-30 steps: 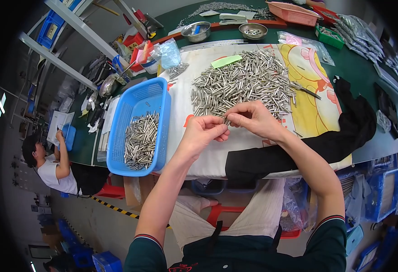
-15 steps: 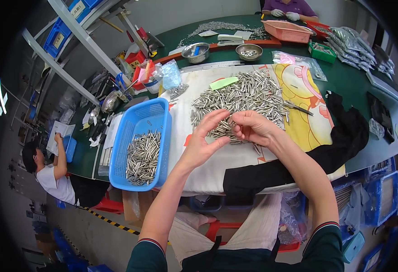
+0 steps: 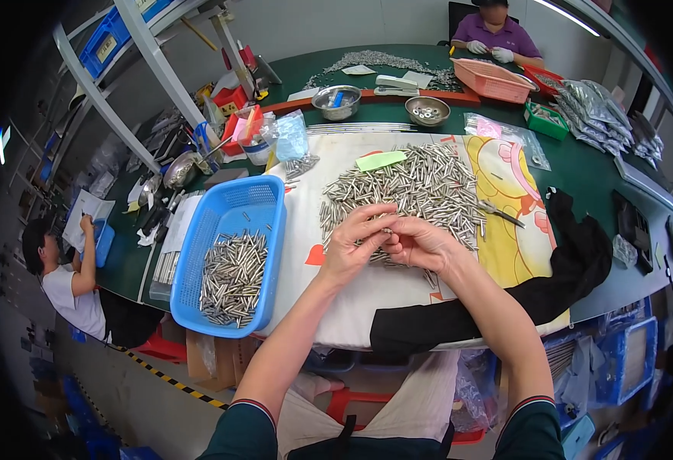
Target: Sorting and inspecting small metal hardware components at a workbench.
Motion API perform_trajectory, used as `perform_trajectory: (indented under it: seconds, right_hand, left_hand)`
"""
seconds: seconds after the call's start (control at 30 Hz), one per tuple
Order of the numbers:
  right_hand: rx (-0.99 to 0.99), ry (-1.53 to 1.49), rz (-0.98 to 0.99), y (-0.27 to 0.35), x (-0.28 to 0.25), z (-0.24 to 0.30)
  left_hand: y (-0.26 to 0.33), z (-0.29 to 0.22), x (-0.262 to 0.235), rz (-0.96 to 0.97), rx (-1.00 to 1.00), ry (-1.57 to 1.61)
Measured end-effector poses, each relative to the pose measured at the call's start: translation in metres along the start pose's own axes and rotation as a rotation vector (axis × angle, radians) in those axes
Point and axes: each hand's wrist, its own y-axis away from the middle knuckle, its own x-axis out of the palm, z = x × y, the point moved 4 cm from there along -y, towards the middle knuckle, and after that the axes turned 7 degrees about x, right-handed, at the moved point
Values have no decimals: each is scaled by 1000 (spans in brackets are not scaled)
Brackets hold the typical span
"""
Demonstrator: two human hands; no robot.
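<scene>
My left hand [image 3: 352, 247] and my right hand [image 3: 428, 244] meet fingertip to fingertip over the near edge of a heap of slim metal pins [image 3: 413, 182]. Left thumb and fingers are pinched together at the right hand's fingertips. A small metallic glint shows between them, too small to name. The right hand's fingers are curled closed, and what lies inside them is hidden. To the left stands a blue plastic basket [image 3: 186, 287] with more metal pins [image 3: 233, 277] in its near part. A green paper slip [image 3: 381, 160] rests on the heap.
A black cloth [image 3: 497, 300] lies along the near right of the printed table cover [image 3: 298, 257]. Dark-handled pliers [image 3: 503, 215] are right of the heap. Metal bowls [image 3: 427, 111] and a pink basket [image 3: 493, 81] stand farther back. One person sits opposite, another at left.
My left hand, open and apart from the right half a second ago, has closed its fingers against the right hand's fingertips. The view has tilted up slightly.
</scene>
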Motion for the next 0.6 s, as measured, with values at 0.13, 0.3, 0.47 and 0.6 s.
perform_trajectory:
  seconds: [0.13,0.3,0.47,0.6]
  right_hand:
    - [-1,4,-81,0,-5,-4]
    - [-203,655,-381,18,22,17]
    - [-563,1671,-508,27,31,14]
    - [-634,2194,-591,29,42,-6]
  left_hand:
    - [-1,1,4,79,16,-9]
    - [-1,1,-9,-166,-92,120]
    - [16,36,-26,-345,-588,523]
    - [22,40,-21,-329,-798,653]
